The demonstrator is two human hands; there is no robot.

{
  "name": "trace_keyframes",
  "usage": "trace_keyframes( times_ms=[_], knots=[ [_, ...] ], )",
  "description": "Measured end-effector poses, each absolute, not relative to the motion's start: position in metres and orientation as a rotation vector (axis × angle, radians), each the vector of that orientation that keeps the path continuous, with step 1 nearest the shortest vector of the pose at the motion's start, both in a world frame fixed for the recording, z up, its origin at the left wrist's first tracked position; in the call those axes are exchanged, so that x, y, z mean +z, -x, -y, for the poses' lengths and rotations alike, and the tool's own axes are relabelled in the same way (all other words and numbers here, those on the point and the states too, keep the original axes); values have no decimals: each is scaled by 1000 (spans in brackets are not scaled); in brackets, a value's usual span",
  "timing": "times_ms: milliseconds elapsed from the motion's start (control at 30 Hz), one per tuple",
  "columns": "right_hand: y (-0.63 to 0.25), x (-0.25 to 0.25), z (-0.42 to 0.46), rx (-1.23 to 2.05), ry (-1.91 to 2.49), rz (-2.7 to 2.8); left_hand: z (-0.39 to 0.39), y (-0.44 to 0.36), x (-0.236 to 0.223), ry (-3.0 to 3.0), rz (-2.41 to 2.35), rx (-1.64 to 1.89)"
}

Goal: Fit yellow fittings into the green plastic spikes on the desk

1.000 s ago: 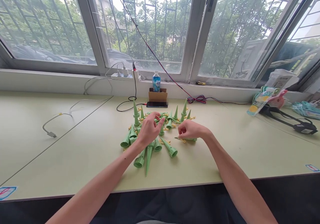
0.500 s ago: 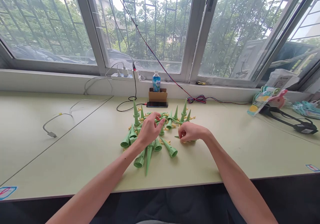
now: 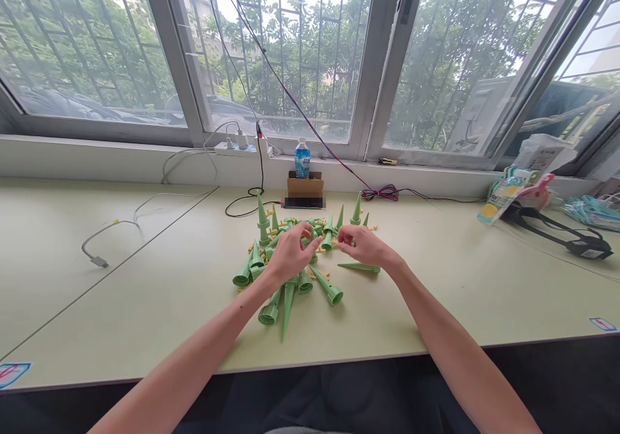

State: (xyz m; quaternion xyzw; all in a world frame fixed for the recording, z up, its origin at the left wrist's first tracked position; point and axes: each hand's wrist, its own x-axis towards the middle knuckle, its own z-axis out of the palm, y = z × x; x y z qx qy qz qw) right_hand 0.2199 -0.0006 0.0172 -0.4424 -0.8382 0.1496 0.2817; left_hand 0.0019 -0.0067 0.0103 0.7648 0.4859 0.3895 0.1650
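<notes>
Green plastic plant-watering spikes with yellow valve pieces lie and stand in a pile on the table. Over the middle of the pile is my left hand [image 3: 292, 251], its fingers curved and thumb apart, with no held thing visible. My right hand [image 3: 364, 245] hovers at the pile's right side, fingers bent and thumb apart, near an upright spike [image 3: 356, 209]. Just below it, a single spike [image 3: 359, 267] lies flat on the table. Another spike [image 3: 328, 287] lies between my forearms, its wide end toward me. My hands cover part of the pile.
Behind the pile are a phone [image 3: 303, 203], a cardboard box [image 3: 305, 184] and a blue-labelled bottle [image 3: 302, 159]. A white cable [image 3: 99, 261] lies at left. A black strapped device [image 3: 588, 247] and plastic packets [image 3: 511, 192] are at right, with coiled wire [image 3: 381, 192] near the sill.
My right hand has moved up and slightly left, off the spike that now lies uncovered on the table. The left hand stays nearly still over the pile.
</notes>
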Motion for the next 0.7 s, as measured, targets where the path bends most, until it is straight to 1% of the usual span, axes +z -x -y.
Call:
trace_keyframes(
  times_ms=[300,467,700],
  knots=[
    [-214,8,-2,461,1068,2133,5,0,9,-2260,-1343,946],
    [-210,6,-2,513,1073,2101,4,1,9,-2284,-1350,912],
    [-206,4,-4,487,1051,2061,4,0,7,-2313,-1335,917]
  ],
)
